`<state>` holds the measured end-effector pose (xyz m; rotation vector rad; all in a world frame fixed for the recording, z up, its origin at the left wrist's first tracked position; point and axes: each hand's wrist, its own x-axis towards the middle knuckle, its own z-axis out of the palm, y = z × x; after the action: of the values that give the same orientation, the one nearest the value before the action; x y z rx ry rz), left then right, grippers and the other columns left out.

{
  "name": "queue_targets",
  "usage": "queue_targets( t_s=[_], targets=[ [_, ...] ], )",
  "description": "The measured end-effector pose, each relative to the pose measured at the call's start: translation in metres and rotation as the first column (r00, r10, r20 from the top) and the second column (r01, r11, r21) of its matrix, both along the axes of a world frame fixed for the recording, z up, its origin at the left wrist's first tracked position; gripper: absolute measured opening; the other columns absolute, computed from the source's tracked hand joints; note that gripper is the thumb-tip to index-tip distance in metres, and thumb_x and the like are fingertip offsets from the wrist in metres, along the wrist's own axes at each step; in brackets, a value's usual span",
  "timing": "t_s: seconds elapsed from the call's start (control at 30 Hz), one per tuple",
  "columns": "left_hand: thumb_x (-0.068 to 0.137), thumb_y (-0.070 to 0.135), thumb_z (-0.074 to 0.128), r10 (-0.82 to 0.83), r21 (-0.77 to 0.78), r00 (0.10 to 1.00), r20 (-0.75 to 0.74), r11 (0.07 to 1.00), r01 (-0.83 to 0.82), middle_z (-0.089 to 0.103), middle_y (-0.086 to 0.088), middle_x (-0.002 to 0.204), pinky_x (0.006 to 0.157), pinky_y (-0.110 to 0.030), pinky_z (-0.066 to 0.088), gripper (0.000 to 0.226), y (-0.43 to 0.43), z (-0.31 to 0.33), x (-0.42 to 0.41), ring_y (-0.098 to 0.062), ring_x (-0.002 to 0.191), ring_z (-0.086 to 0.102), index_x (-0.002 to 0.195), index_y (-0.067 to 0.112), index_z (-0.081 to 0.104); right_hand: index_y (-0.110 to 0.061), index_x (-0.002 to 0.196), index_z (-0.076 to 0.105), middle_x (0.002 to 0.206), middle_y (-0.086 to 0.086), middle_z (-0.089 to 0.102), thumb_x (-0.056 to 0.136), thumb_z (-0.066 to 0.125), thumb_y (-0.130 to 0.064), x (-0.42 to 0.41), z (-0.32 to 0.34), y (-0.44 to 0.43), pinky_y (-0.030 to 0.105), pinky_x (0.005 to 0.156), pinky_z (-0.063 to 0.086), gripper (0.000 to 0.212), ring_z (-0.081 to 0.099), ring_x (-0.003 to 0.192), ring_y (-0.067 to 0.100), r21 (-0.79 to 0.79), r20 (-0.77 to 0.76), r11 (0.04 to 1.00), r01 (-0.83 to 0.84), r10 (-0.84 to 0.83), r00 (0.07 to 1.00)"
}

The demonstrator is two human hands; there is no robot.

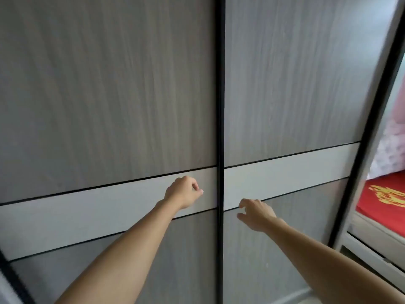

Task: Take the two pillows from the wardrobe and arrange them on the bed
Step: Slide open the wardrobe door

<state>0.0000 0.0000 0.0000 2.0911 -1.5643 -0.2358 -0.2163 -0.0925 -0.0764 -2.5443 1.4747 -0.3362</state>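
Your left hand [184, 191] is raised against the pale band of the left wardrobe door [105, 106], loosely curled with the thumb and forefinger pinched near each other. That grip grasps nothing; it sits just beside the dark centre strip [220, 106] where the two panels meet. The strip is likely your best purchase, since no handle shows on the flat grey fronts.

Right of the strip, your right hand [255, 213] reaches toward the right wardrobe door [289, 84], fingers spread and released, close to the panel at the lower edge of the pale band. Whether the fingertips touch the door I cannot tell.

The two pillows are not in view. By the task they are inside the wardrobe, and both panels in front of you are closed, so the first step is to slide one aside. Judging by the frame, these are sliding doors; press flat and push sideways, not outward.

Farther right, past the dark door edge, an open section shows a red cloth with yellow print [381, 200] on a shelf and pink fabric [394, 137] above it. Neither can be called a pillow from here.

Expect pillows to be light, soft and bulky. They will sag from a corner pinch, so take each by its long edges or hug it against your body.
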Motion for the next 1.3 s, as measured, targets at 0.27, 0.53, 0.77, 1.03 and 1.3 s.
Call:
queue_targets(
  t_s=[0.27,0.53,0.77,1.03,1.3],
  targets=[
    [0.092,0.049,0.043,-0.05,-0.243,0.995,0.088,0.967,0.07,0.069,-0.01,0.077,0.071,-0.039,0.052,0.043,-0.114,0.014,-0.002,-0.033,0.077,0.062,0.078,0.013,0.061,-0.025,0.124,0.054,0.121,0.003,0.064,0.088,0.054,-0.036,0.04,-0.029,-0.067,0.032,0.08,0.048,0.038,0.06,0.105,0.027,0.142,0.019,0.987,0.071,-0.074,0.997],
    [0.091,0.058,0.038,0.052,-0.322,0.952,0.303,0.945,0.051,0.043,-0.001,0.047,0.052,-0.032,0.032,0.058,-0.156,-0.002,-0.008,-0.033,0.053,0.047,0.05,0.018,0.027,-0.016,0.09,0.052,0.093,0.008,0.066,0.086,0.055,-0.033,0.075,-0.074,-0.102,0.034,0.063,0.045,0.017,0.059,0.081,0.032,0.188,0.041,0.977,-0.103,0.097,0.994],
    [0.082,0.053,0.05,0.217,-0.351,0.947,0.237,0.928,-0.125,0.032,0.005,0.038,0.048,-0.029,0.03,0.057,-0.157,-0.005,-0.019,-0.025,0.042,0.038,0.045,0.017,0.026,-0.017,0.081,0.045,0.084,0.007,0.068,0.084,0.054,-0.029,0.068,-0.094,-0.115,0.036,0.059,0.042,0.015,0.058,0.076,0.036,0.085,0.165,0.956,-0.279,0.263,0.951],
    [0.081,0.053,0.051,0.383,-0.313,0.897,0.221,0.899,-0.307,0.044,0.0,0.041,0.046,-0.029,0.03,0.053,-0.124,-0.007,0.002,-0.028,0.047,0.046,0.05,0.011,0.041,-0.013,0.091,0.048,0.092,0.01,0.065,0.085,0.051,-0.027,0.093,-0.109,-0.095,0.037,0.064,0.044,0.016,0.058,0.08,0.037,0.145,0.176,0.875,-0.462,0.436,0.882],
    [0.084,0.056,0.045,0.523,-0.305,0.824,0.218,0.839,-0.451,0.049,-0.001,0.046,0.048,-0.03,0.031,0.054,-0.063,-0.009,0.056,-0.026,0.051,0.047,0.051,0.014,0.036,-0.02,0.133,0.037,0.127,0.008,0.058,0.087,0.052,-0.032,0.139,-0.108,-0.056,0.042,0.088,0.049,0.051,0.058,0.109,0.035,0.246,0.032,0.757,-0.605,0.617,0.786]
  ],
)
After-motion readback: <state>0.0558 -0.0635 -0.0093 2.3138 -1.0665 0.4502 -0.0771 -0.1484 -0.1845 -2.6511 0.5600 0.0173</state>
